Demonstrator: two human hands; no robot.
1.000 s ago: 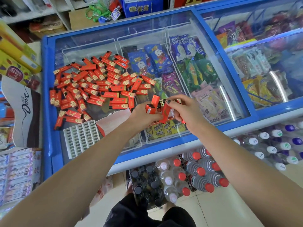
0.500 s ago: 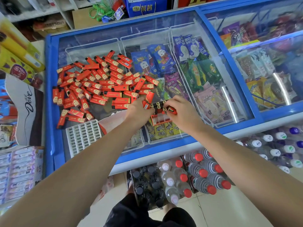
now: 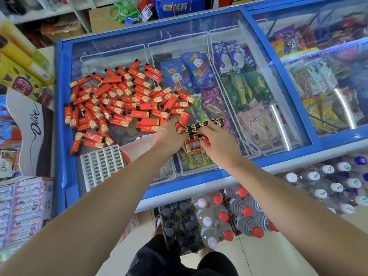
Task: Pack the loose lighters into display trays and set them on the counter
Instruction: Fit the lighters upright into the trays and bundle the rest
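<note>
tray in work: red display tray on the freezer lid, directly under both hands; black lighter tops stand upright in rows along its far part, near part not yet filled
right hand: right hand over the tray, fingers curled, pinching one lighter at the tray's open slots
left hand: left hand just left of the tray, fingers curled round a few red lighters poking out past the knuckles
loose pile: loose lighters spread flat on the glass, left of and beyond the left hand, many left
spare insert: white grid tray left of the left forearm, slots bare
handling: lighters look light, rigid, slick plastic; likely to slide on glass and tip in a slot. Best pinched across the flat sides near the black top, dropped in base first
tray handling: looks like thin card, would flex when loaded; lift by both short ends, keep level
progress: early, one tray partly filled
risk: nudging the tray could topple the upright rows
</note>
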